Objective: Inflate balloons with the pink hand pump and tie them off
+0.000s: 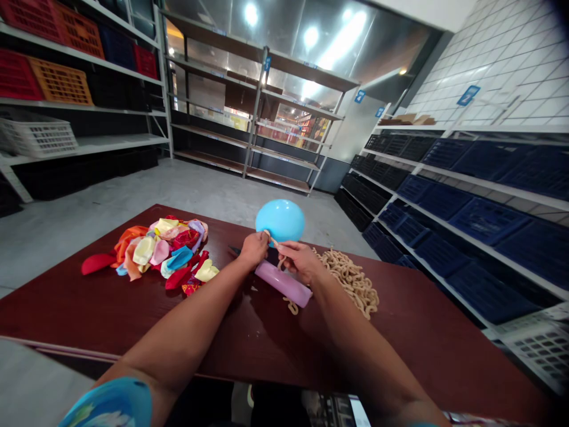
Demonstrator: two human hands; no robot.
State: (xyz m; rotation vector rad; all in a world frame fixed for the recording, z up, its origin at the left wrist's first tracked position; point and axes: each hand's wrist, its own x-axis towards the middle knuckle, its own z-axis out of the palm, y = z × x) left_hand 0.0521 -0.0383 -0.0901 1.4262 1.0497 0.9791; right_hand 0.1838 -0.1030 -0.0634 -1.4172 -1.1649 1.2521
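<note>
An inflated blue balloon (281,219) sits just beyond my hands over the dark red table (377,367). My left hand (255,249) is closed at the balloon's neck, with a bit of tan cord at its fingertips. Pinched in my right hand (299,260) is the cord (272,241), stretched across towards the left hand, its tail hanging below the fingers. Under both hands lies a pink cylinder (288,287). A short loop of cord (291,306) rests beside its near end. The neck's opening is hidden by my fingers.
Left on the table is a heap of limp, colourful balloons (178,252). A pile of tan cord (351,279) lies to the right. A dark pointed object (235,250) lies behind my left wrist. Shelves with blue crates (448,207) and an empty rack (249,112) stand around the table.
</note>
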